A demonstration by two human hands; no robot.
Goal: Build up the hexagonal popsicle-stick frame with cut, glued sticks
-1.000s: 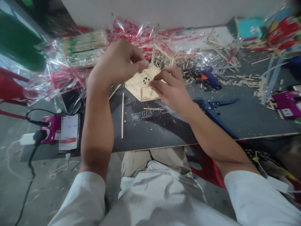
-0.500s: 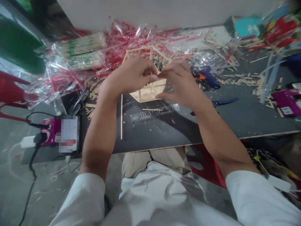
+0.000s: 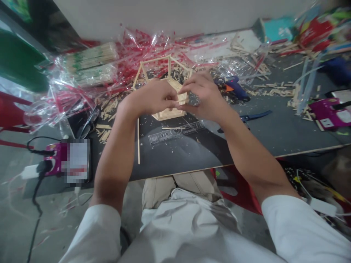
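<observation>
A small model house of thin wooden sticks (image 3: 167, 113) stands on the dark work board (image 3: 274, 135), its open roof frame rising behind my fingers. My left hand (image 3: 152, 98) is closed in a pinch on the model's front wall. My right hand (image 3: 204, 96) meets it from the right, fingers curled and pinched on the same stick wall. The fingertips of both hands almost touch. A long loose stick (image 3: 138, 140) lies on the board below my left wrist.
A clear ruler (image 3: 177, 133) lies in front of the model. A blue glue gun (image 3: 233, 89) and blue cutters (image 3: 253, 117) sit right of my hands. Crumpled red-and-clear plastic wrap (image 3: 115, 76), stick packs (image 3: 93, 62) and wood scraps crowd the back. A phone (image 3: 76, 160) lies left.
My left hand came down from the roof frame to the model's front wall, and my right hand rose to meet it; both now pinch together there. The view shifted slightly.
</observation>
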